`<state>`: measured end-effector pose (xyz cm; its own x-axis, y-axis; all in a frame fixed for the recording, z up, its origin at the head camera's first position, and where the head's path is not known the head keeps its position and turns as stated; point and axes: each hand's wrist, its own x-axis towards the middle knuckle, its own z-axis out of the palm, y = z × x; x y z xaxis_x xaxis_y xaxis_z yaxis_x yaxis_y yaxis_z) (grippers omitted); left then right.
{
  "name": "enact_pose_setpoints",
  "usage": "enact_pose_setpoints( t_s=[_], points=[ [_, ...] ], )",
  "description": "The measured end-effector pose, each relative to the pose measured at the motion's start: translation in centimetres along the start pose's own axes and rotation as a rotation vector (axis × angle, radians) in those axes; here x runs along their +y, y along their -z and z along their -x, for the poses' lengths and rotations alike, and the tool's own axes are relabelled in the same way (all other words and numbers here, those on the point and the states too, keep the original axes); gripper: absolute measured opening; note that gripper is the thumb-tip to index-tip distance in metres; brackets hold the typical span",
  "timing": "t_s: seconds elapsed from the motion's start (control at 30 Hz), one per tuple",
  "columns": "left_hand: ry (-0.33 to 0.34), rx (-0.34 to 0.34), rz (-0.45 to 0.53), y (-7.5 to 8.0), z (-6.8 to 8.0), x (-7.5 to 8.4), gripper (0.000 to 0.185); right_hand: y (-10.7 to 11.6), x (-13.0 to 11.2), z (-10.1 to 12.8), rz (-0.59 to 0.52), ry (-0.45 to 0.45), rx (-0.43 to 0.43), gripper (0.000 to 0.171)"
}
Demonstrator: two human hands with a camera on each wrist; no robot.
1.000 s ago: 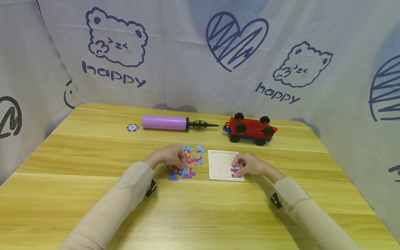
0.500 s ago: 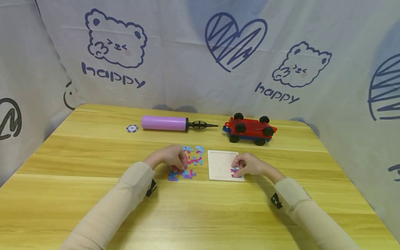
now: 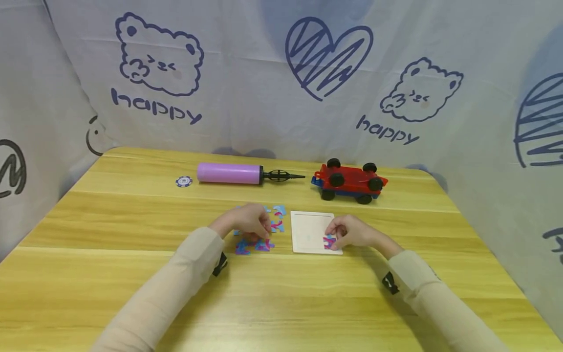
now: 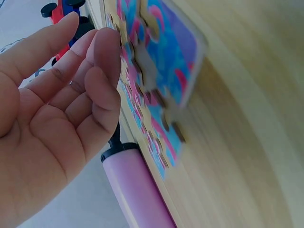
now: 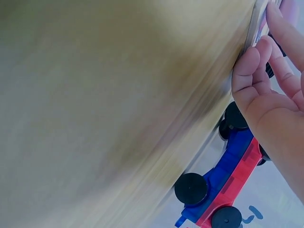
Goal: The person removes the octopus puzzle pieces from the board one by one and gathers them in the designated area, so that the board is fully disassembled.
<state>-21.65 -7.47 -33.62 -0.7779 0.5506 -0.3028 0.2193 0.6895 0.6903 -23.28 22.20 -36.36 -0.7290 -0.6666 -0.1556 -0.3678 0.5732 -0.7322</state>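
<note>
Here, left hand [image 3: 247,222] resting over the loose puzzle pieces [image 3: 259,243] near the middle of the bench [image 3: 132,215], fingers fairly straight and touching them, grip released, clasping nothing. Right hand [image 3: 352,231] at the near right corner of the white puzzle tray [image 3: 308,227], fingertips bent onto a pink and blue piece [image 3: 328,241] lying inside that corner; whether pinched or only pressed, impossible to tell. Toward the far edge, a purple pump [image 3: 229,173] with a poker chip [image 3: 184,182] just beside its left end, and a red toy car [image 3: 349,181] off to the right.
</note>
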Motion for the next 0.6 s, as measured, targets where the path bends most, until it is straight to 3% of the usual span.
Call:
enact_pose_setpoints(
  t_s=[0.3, 0.6],
  points=[
    [-0.026, -0.01, 0.017, -0.8, -0.9, 0.9, 0.004, 0.2, 0.1, 0.2, 0.03, -0.005, -0.001, 0.032],
    [-0.037, -0.033, 0.02, -1.3, -1.5, 1.7, 0.004, 0.8, 0.7, 0.7, 0.141, -0.011, 0.004, 0.058]
  ],
)
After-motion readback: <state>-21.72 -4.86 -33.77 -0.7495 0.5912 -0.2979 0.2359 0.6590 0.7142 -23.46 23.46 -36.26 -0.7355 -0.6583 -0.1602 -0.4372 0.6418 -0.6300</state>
